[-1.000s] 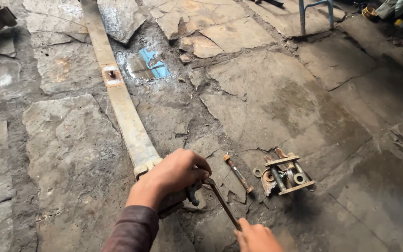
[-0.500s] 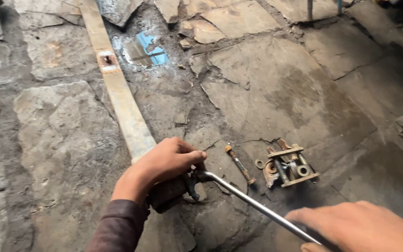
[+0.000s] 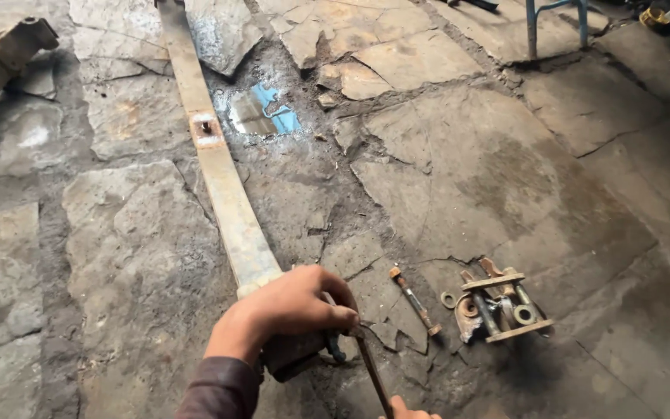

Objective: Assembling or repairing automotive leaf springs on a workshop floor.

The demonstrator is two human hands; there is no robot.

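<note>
A long rusty flat steel bar (image 3: 219, 174) lies on the cracked stone floor, running from the top of the view down to me. My left hand (image 3: 292, 310) is closed over its near end. A thin metal rod (image 3: 372, 372) slants from under that hand down toward the bottom edge. Only the fingertips of my right hand (image 3: 412, 408) show there, at the rod's lower end; whether they grip it is hidden. A loose bolt (image 3: 414, 299) lies just right of my left hand.
A pile of rusty clamps, washers and brackets (image 3: 494, 307) sits on the floor at the right. A blue scrap lies in a wet patch (image 3: 261, 112) beside the bar. Another rusty bar end (image 3: 1, 58) lies top left. Blue stool legs (image 3: 556, 19) stand top right.
My right hand swung the rod out to the right, then back toward me, and has slid down almost out of view. My left hand stayed on the bar's end.
</note>
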